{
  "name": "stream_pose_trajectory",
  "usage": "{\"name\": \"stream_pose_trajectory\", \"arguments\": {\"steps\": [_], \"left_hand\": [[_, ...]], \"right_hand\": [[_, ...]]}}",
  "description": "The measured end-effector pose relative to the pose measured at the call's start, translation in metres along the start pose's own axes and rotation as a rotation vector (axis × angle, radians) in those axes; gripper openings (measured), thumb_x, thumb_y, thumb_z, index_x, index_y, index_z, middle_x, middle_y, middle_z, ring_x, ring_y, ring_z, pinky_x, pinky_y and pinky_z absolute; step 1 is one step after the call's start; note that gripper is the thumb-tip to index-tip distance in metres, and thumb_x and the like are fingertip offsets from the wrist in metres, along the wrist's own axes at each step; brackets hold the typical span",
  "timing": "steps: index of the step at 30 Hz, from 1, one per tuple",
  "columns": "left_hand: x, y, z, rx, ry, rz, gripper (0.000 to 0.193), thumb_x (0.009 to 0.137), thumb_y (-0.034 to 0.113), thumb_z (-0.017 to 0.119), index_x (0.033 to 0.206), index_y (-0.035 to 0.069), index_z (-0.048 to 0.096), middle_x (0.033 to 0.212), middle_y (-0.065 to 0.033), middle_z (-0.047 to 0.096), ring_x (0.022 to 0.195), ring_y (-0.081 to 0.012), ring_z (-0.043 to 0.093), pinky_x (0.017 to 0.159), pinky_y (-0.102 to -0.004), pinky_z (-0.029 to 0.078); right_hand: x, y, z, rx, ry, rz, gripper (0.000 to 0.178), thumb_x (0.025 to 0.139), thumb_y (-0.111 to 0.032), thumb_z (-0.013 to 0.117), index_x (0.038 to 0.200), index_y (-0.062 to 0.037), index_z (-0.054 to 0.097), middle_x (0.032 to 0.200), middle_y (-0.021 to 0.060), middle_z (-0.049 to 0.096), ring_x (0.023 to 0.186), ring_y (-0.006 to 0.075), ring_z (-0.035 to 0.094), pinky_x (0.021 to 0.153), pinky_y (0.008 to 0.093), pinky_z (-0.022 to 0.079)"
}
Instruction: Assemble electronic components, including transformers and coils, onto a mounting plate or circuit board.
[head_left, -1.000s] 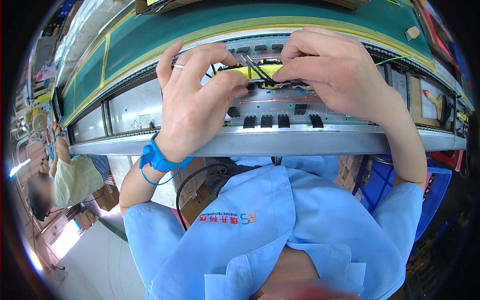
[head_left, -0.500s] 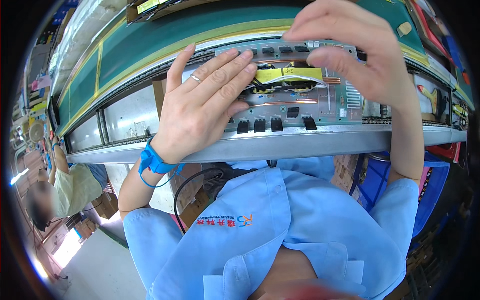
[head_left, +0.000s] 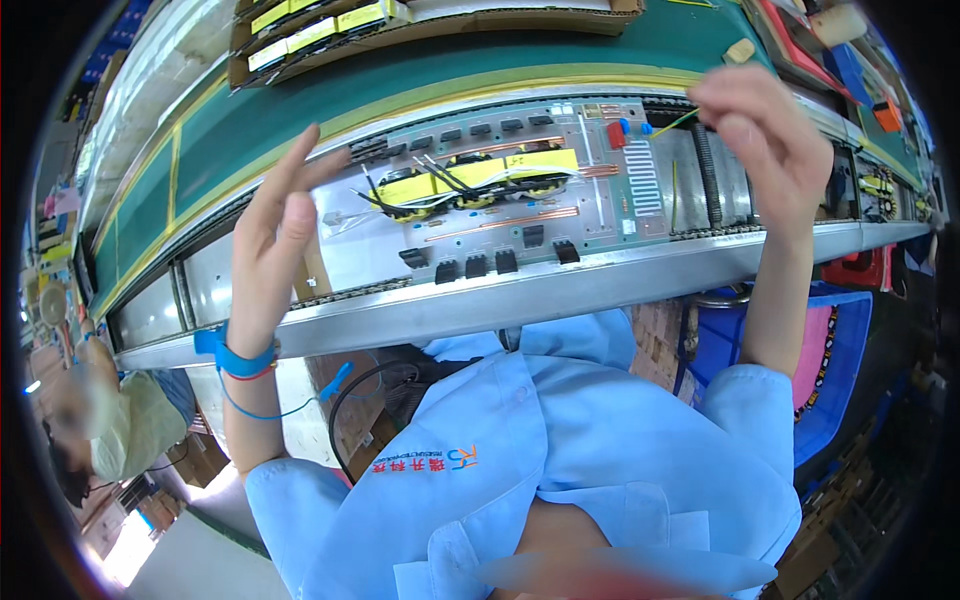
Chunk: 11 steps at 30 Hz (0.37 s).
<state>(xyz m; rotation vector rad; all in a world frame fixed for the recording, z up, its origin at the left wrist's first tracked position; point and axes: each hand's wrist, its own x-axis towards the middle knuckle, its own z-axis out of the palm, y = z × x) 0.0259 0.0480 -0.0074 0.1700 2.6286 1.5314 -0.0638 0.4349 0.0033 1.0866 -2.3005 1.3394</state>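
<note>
A grey-green circuit board (head_left: 490, 222) lies in the conveyor track before me, with yellow-wrapped transformers (head_left: 545, 170) across its middle. Black and white leads (head_left: 440, 175) stick up from them. Black components stand in rows along the board's near and far edges. My left hand (head_left: 270, 240) is raised beside the board's left end, empty, with the fingers stretched out and slightly blurred. My right hand (head_left: 775, 150) hovers past the right end with loosely curled fingers, thumb and forefinger apart. Close to its fingertips is a thin yellow-green wire (head_left: 677, 122), beside a red component (head_left: 615, 134) with blue ones.
A cardboard box (head_left: 440, 28) with yellow-wrapped parts stands on the green bench top (head_left: 400, 90) behind the track. A metal rail (head_left: 480, 293) runs along the near side. A blue bin (head_left: 835, 370) is below right. Another person (head_left: 140, 420) is at the far left.
My left hand has come up off the board and moved left. My right hand has drawn back right from above the transformers. The transformers and the board's right end are now uncovered.
</note>
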Motion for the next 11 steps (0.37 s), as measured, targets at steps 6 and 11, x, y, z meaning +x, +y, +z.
{"name": "stream_pose_trajectory", "arguments": {"steps": [6, 11], "left_hand": [[0.007, -0.03, 0.007, -0.431, -0.268, -0.239, 0.086, 0.098, 0.063, 0.03, 0.143, -0.009, 0.036, 0.148, -0.0209, 0.039, 0.12, -0.0339, 0.054, 0.109, -0.0433, 0.033], [0.011, -0.044, 0.008, -0.462, -0.24, -0.147, 0.081, 0.096, 0.063, 0.035, 0.143, -0.002, 0.041, 0.154, -0.0131, 0.033, 0.14, -0.0358, 0.031, 0.113, -0.0551, 0.027]], "right_hand": [[-0.057, -0.028, 0.019, -0.115, -0.113, 0.061, 0.018, 0.076, -0.006, 0.072, 0.094, -0.0024, 0.072, 0.092, 0.0112, 0.068, 0.076, 0.0235, 0.066, 0.065, 0.0307, 0.052], [-0.059, -0.014, 0.001, -0.292, -0.031, 0.078, 0.018, 0.077, -0.008, 0.074, 0.095, -0.0093, 0.073, 0.091, 0.0104, 0.068, 0.076, 0.0267, 0.067, 0.065, 0.0328, 0.054]]}}
